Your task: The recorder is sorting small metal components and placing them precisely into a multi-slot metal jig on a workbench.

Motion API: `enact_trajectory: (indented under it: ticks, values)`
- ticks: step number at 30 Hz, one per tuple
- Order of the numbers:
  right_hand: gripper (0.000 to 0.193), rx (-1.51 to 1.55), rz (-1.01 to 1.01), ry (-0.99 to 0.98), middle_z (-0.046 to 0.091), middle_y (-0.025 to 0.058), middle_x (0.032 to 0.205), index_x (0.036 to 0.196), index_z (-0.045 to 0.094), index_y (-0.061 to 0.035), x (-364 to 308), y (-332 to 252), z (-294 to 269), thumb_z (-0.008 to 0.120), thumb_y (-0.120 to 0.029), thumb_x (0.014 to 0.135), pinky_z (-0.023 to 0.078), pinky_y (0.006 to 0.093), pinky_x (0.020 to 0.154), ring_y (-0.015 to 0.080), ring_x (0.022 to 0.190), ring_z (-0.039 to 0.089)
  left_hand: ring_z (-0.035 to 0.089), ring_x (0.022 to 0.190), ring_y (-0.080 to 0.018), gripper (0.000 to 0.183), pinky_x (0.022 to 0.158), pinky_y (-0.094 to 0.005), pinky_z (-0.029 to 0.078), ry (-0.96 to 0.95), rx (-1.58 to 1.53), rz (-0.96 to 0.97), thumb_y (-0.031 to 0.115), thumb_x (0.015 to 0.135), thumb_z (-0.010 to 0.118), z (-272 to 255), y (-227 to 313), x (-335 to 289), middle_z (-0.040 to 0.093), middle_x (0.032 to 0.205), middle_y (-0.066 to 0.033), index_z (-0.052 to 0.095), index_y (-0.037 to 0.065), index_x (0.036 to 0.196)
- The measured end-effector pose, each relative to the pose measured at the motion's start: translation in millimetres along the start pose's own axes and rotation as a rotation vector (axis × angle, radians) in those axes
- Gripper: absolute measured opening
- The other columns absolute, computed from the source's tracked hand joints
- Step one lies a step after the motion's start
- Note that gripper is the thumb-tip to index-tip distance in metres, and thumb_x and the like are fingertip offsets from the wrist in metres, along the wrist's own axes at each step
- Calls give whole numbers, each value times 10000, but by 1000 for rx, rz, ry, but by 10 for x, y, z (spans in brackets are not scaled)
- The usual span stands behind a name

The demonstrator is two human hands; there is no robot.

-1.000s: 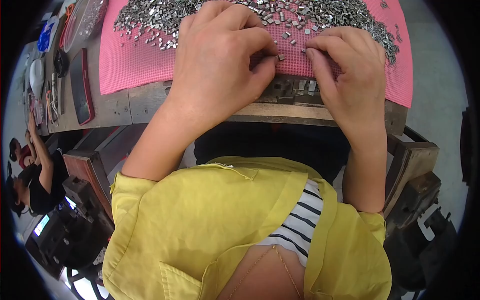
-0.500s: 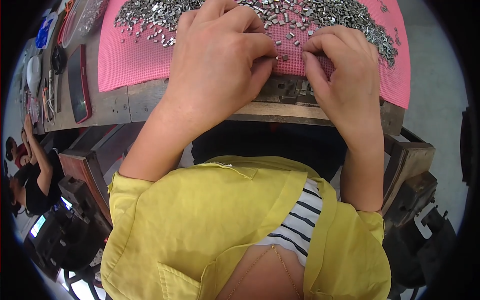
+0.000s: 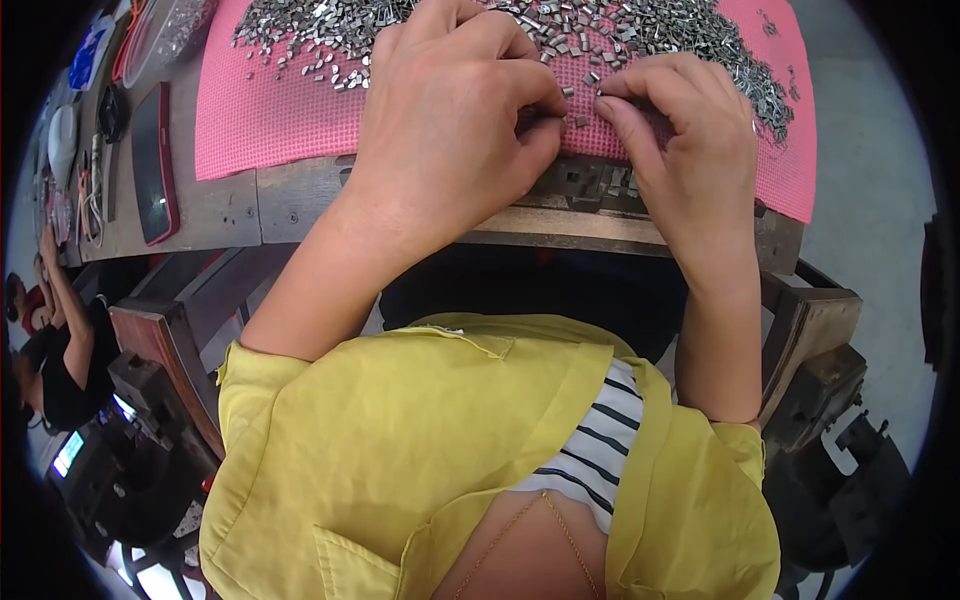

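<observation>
My left hand (image 3: pixel 455 115) is over the pink mat (image 3: pixel 270 130), thumb and fingers drawn together. Whatever it may hold is hidden; one small metal piece (image 3: pixel 568 91) shows right by its fingertips, and I cannot tell if they touch it. To its right, my right hand (image 3: pixel 695 125) pinches a tiny metal piece (image 3: pixel 599 93) between thumb and forefinger. A small square metal piece (image 3: pixel 581 121) lies on the mat between the hands. Beyond them spreads a heap of small shiny metal pieces (image 3: pixel 670 30).
A dark metal block (image 3: pixel 578 180) sits at the table's near edge below my hands. Left of the mat are a red-edged phone (image 3: pixel 152 165), a cable (image 3: pixel 92 195) and a clear plastic bag (image 3: pixel 185 28). Another person (image 3: pixel 75 335) is at the far left.
Both hands stay close together over the mat, the left having shifted slightly right. The right fingertips have risen a little, and a tiny piece now shows in them.
</observation>
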State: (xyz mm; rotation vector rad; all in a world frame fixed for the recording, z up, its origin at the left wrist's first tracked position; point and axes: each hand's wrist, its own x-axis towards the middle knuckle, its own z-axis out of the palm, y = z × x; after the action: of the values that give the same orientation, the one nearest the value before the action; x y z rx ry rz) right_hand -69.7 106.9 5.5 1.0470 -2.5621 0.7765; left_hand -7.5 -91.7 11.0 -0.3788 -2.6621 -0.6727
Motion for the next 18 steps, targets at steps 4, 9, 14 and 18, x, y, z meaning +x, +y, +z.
enact_trajectory:
  ticks: [4,9,14,18]
  values:
    - [98,-91,-52,-6,682,47,912,905,728,-83,37,15,-6,787,-117,835,469,414,824,283,910,634,614,1019,-255,151,908,-384,488,-10,-11,17,69,678,821,-8,-12,33,706,955,2,788,100,822]
    - [90,-215,-56,-64,693,76,938,940,728,-52,114,-80,-62,765,-101,875,497,379,795,282,890,646,608,984,-256,155,898,-374,487,-15,14,17,54,672,815,-30,-9,66,708,948,-2,788,90,820]
    - [54,101,107,-61,681,89,943,960,709,-15,-16,17,-172,713,-57,926,505,329,801,239,895,656,652,987,-239,173,868,-363,506,26,6,38,40,693,839,-61,35,-2,735,937,-21,796,87,854]
    - [43,250,144,-77,665,91,941,982,684,23,-224,124,-337,665,-6,957,503,284,806,197,889,654,666,929,-233,175,858,-348,506,56,-88,45,11,702,839,-51,131,-24,740,883,-37,791,63,862]
